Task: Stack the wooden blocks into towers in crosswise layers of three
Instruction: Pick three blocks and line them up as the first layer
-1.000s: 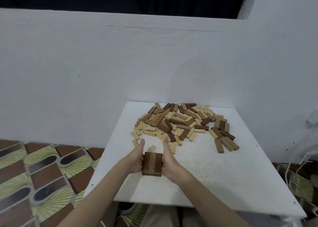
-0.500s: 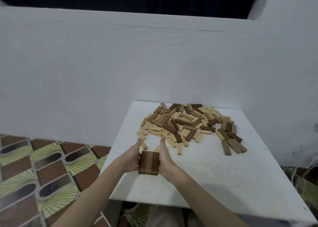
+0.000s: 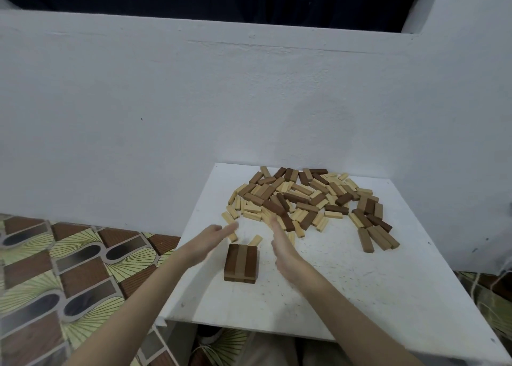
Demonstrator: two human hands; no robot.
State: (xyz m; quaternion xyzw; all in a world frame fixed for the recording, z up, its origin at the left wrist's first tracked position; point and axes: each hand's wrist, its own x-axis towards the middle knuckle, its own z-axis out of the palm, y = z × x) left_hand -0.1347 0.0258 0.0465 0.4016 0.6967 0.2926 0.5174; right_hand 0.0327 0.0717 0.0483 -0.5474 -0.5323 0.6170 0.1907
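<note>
Fingers of both hands are straight and hold nothing: the left hand (image 3: 213, 238) and the right hand (image 3: 279, 243) hover on either side of the started tower (image 3: 241, 263), apart from it. That tower stands near the table's (image 3: 346, 296) near-left part and shows a top layer of three blocks over at least one lower layer. Nearly all the work seems left: the loose blocks (image 3: 304, 199) lie scattered across the far side, with two pale ones just beyond the tower.
</note>
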